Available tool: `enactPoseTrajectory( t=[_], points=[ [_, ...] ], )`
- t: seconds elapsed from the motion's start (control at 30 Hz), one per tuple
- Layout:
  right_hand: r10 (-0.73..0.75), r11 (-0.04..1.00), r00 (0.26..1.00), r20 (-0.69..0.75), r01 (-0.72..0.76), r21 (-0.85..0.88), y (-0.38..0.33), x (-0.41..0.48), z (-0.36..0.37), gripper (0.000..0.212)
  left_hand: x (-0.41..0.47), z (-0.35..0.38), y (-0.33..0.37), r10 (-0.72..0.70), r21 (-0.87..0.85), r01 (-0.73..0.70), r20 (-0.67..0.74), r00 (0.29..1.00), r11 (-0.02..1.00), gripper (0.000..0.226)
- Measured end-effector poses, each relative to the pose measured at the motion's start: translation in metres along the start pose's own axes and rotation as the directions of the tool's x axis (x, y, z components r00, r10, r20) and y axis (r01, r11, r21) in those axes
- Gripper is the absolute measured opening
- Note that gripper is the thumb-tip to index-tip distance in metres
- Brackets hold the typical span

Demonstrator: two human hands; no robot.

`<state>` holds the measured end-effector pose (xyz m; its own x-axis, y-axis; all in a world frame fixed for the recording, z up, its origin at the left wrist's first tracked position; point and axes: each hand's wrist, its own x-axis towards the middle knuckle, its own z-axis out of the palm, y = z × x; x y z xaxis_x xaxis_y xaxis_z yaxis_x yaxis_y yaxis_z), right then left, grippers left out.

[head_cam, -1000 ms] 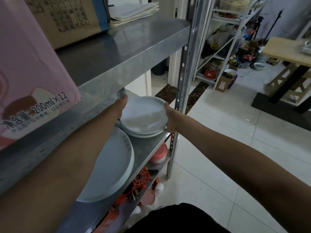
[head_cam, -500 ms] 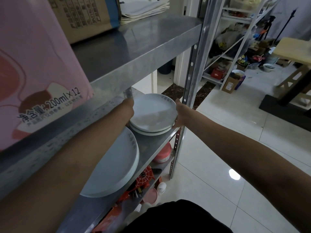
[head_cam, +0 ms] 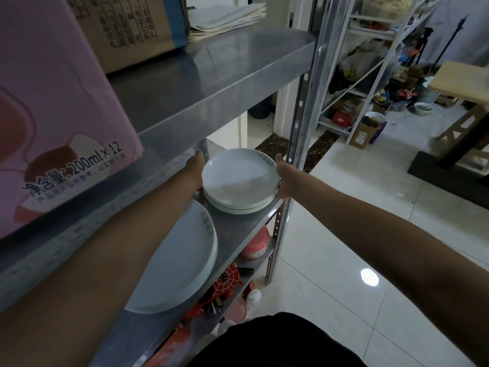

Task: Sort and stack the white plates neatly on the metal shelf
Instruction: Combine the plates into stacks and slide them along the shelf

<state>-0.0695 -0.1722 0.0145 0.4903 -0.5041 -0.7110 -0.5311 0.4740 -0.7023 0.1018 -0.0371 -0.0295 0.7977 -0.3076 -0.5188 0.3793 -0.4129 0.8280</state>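
A small stack of white plates [head_cam: 239, 181] sits on the middle board of the metal shelf [head_cam: 238, 229], near its right post. My left hand [head_cam: 197, 169] grips the stack's left rim and my right hand [head_cam: 283, 178] grips its right rim; most fingers are hidden behind the plates. A stack of larger white plates [head_cam: 180, 260] lies on the same board, closer to me, partly covered by my left forearm.
The upper shelf board [head_cam: 201, 83] overhangs the plates and carries a pink carton [head_cam: 53, 107], a brown cardboard box [head_cam: 137, 27] and folded papers [head_cam: 227, 17]. Red and pink items [head_cam: 254, 245] fill the lower boards. A white rack [head_cam: 370, 75] and wooden table [head_cam: 465, 83] stand across the tiled floor.
Both hands keep their hold on the small plate stack, which stays in about the same spot on the shelf. The camera has shifted slightly.
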Motion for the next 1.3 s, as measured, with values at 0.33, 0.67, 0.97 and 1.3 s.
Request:
enactPoseTrajectory(
  t=[0.33, 0.67, 0.97, 1.3],
  points=[
    [0.031, 0.999, 0.999, 0.023, -0.03, -0.026, -0.001, -0.013, -0.005, 0.073, -0.021, -0.001, 0.011, -0.015, 0.021, 0.013, 0.104, 0.994, 1.0, 0.089],
    [0.061, 0.996, 0.996, 0.068, -0.065, 0.057, 0.001, -0.016, -0.003, 0.061, -0.012, 0.009, -0.001, 0.021, -0.055, -0.014, 0.14, 0.99, 0.998, 0.08],
    [0.116, 0.986, 0.988, 0.103, -0.127, 0.106, 0.001, -0.02, -0.005, 0.064, -0.003, 0.009, 0.004, 0.033, 0.053, -0.041, 0.148, 0.989, 0.998, 0.08],
    [0.303, 0.948, 0.953, -0.01, -0.301, 0.108, 0.007, 0.015, 0.001, 0.071, -0.005, 0.001, 0.006, 0.014, 0.124, -0.031, 0.135, 0.991, 0.992, 0.06]
  ],
)
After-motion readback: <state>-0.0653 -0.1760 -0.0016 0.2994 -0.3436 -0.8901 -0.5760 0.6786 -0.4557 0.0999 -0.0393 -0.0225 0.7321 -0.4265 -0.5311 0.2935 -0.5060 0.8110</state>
